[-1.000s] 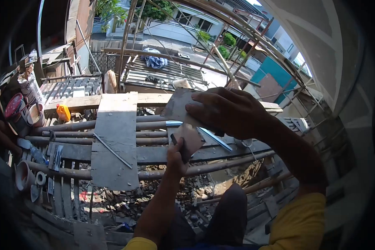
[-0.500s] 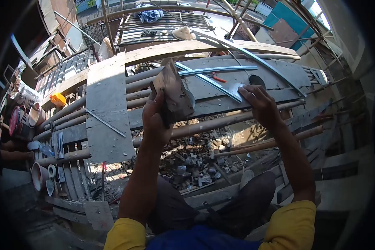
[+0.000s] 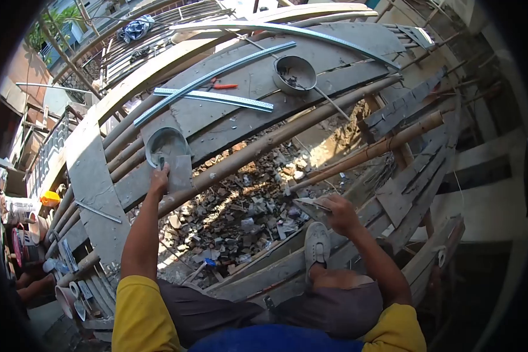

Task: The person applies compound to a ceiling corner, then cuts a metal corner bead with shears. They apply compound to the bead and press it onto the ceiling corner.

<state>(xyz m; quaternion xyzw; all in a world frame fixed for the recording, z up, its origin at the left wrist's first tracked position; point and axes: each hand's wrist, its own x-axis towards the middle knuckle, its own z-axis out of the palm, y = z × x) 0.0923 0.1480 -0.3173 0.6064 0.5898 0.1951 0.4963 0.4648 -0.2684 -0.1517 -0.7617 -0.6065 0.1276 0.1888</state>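
Observation:
My left hand [image 3: 160, 179] is closed on a flat rectangular plate [image 3: 180, 171], just at the near edge of a round bowl [image 3: 168, 146] with grey material inside. Over the rubble, my right hand [image 3: 340, 214] grips a small pointed trowel [image 3: 312, 204], its blade pointing left. A second round bowl [image 3: 294, 75] with dark bits in it stands farther back on the planks. Between the bowls lie a perforated metal strip [image 3: 214, 100], a longer strip [image 3: 217, 78] crossing it, and red-handled pliers [image 3: 224, 86].
Grey planks [image 3: 334, 44] rest on bamboo poles [image 3: 258, 145] above a gap full of rubble [image 3: 240, 202]. My shoe [image 3: 317, 243] is on a lower board. At the left are an orange container [image 3: 50, 198], buckets [image 3: 38, 226] and another person's arm [image 3: 36, 288].
The view has shifted and turned. My left hand has lowered the plate beside the bowl, which now shows fully. My right hand has left the planks and moved nearer, holding the trowel.

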